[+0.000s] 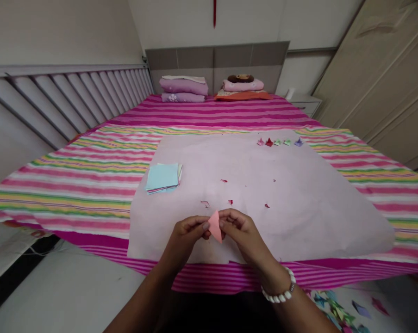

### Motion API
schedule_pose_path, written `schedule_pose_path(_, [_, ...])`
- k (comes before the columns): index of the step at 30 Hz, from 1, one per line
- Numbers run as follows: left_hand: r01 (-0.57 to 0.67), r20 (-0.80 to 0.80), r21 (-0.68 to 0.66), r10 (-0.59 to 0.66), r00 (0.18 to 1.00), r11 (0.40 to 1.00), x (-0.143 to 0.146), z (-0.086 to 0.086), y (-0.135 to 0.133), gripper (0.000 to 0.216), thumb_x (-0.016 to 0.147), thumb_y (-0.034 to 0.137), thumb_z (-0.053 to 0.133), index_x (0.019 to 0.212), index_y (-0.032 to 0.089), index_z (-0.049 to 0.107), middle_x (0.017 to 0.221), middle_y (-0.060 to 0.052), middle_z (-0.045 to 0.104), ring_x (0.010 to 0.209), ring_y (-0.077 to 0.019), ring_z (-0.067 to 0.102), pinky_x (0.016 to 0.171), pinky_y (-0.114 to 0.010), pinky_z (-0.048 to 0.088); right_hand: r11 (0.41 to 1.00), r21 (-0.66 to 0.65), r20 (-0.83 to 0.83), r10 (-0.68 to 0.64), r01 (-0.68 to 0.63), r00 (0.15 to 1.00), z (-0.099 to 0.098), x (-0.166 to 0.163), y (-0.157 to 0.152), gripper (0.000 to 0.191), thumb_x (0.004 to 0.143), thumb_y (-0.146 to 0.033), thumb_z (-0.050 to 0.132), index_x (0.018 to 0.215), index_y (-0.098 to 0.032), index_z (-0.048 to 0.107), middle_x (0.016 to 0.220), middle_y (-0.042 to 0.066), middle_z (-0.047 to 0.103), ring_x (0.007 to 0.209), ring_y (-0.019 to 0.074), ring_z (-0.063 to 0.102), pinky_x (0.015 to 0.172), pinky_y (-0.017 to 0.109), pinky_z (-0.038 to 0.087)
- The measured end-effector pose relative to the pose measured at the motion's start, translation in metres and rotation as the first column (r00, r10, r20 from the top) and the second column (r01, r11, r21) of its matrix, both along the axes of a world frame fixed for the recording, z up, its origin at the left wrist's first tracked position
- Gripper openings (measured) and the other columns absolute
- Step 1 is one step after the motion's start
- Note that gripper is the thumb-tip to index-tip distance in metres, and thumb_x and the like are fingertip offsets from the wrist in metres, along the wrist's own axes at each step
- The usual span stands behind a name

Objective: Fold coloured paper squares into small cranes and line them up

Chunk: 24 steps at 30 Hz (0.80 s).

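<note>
Between my two hands is a small folded pink paper (pixel 215 226), held up just above the white sheet near the bed's front edge. My left hand (pixel 191 231) pinches its left side between thumb and fingers. On the right side, my right hand (pixel 239 226) grips it the same way, with a white beaded bracelet on that wrist. A stack of square coloured papers (pixel 163 177), light blue on top, lies to the left. At the far right of the sheet stand several small folded paper pieces (pixel 269 142) in a row, pink, red, green and purple.
The white sheet (pixel 299 208) lies over a striped bedspread (pixel 73 185) and carries several dark red marks. More folded paper pieces (pixel 337 310) lie on the floor at lower right. Folded bedding (pixel 183 88) sits by the headboard; a railing (pixel 66 97) runs along the left.
</note>
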<state>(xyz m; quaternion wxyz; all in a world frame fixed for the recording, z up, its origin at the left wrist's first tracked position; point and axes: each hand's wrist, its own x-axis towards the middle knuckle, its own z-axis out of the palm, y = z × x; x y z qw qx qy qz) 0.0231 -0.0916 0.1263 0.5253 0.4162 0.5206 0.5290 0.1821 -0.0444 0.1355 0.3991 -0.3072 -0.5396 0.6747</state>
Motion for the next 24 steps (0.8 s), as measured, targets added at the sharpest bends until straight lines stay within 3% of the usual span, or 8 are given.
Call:
schedule_pose_path(6, [-0.086, -0.196, 0.071, 0.098, 0.976, 0.994, 0.009, 0.000, 0.001, 0.025, 0.078, 0.030, 0.064, 0.096, 0.015, 0.071, 0.075, -0.003, 0.069, 0.070, -0.0153, 0.063, 0.068, -0.029, 0.053, 0.964, 0.226, 0.218, -0.187, 0.137, 0.958, -0.002, -0.006, -0.001, 0.008, 0.073, -0.018, 0.060, 0.078, -0.018, 0.066, 0.057, -0.004, 0.056, 0.050, 0.0106, 0.049, 0.049, 0.023, 0.040])
schedule_pose_path(10, [-0.063, -0.411, 0.255, 0.168, 0.896, 0.965, 0.016, 0.004, -0.001, 0.024, 0.079, 0.029, 0.065, 0.100, 0.017, 0.068, 0.097, -0.007, 0.068, 0.079, -0.0162, 0.065, 0.072, -0.029, 0.055, 0.928, 0.319, 0.250, -0.276, 0.190, 0.928, -0.003, -0.008, -0.001, 0.009, 0.072, -0.016, 0.058, 0.076, -0.018, 0.066, 0.058, -0.002, 0.056, 0.051, 0.0112, 0.050, 0.048, 0.023, 0.041])
schedule_pose_path(13, [-0.007, -0.542, 0.329, 0.195, 0.818, 0.944, 0.019, 0.006, -0.002, 0.023, 0.082, 0.026, 0.062, 0.103, 0.018, 0.066, 0.094, -0.006, 0.067, 0.075, -0.0146, 0.064, 0.068, -0.027, 0.056, 0.872, 0.459, 0.270, -0.321, 0.171, 0.908, -0.002, -0.008, -0.002, 0.012, 0.074, -0.014, 0.058, 0.077, -0.019, 0.068, 0.064, 0.000, 0.059, 0.055, 0.0124, 0.052, 0.051, 0.024, 0.043])
schedule_pose_path(18, [0.002, -0.673, 0.328, 0.232, 0.702, 0.945, 0.019, -0.002, -0.003, 0.032, 0.087, 0.022, 0.053, 0.118, 0.018, 0.057, 0.095, -0.007, 0.071, 0.078, -0.0165, 0.068, 0.071, -0.030, 0.057, 0.810, 0.572, 0.289, -0.350, 0.133, 0.891, -0.005, -0.007, -0.004, 0.016, 0.081, -0.016, 0.056, 0.089, -0.020, 0.070, 0.071, 0.002, 0.060, 0.058, 0.0137, 0.055, 0.055, 0.027, 0.047])
schedule_pose_path(21, [-0.025, -0.656, 0.281, 0.211, 0.725, 0.959, 0.020, -0.005, -0.004, 0.039, 0.087, 0.023, 0.053, 0.125, 0.018, 0.047, 0.096, -0.006, 0.072, 0.078, -0.0164, 0.070, 0.072, -0.030, 0.057, 0.800, 0.578, 0.281, -0.382, 0.162, 0.881, -0.009, -0.007, -0.003, 0.017, 0.081, -0.015, 0.056, 0.091, -0.020, 0.069, 0.072, 0.002, 0.060, 0.058, 0.0138, 0.055, 0.055, 0.027, 0.047])
schedule_pose_path(24, [-0.076, -0.621, 0.250, 0.220, 0.752, 0.965, 0.021, -0.003, -0.004, 0.021, 0.088, 0.024, 0.053, 0.108, 0.019, 0.050, 0.090, -0.005, 0.071, 0.076, -0.0161, 0.070, 0.069, -0.029, 0.056, 0.813, 0.551, 0.266, -0.386, 0.189, 0.883, -0.009, -0.008, -0.003, 0.016, 0.078, -0.014, 0.057, 0.087, -0.020, 0.069, 0.073, 0.002, 0.060, 0.057, 0.0134, 0.053, 0.053, 0.027, 0.045])
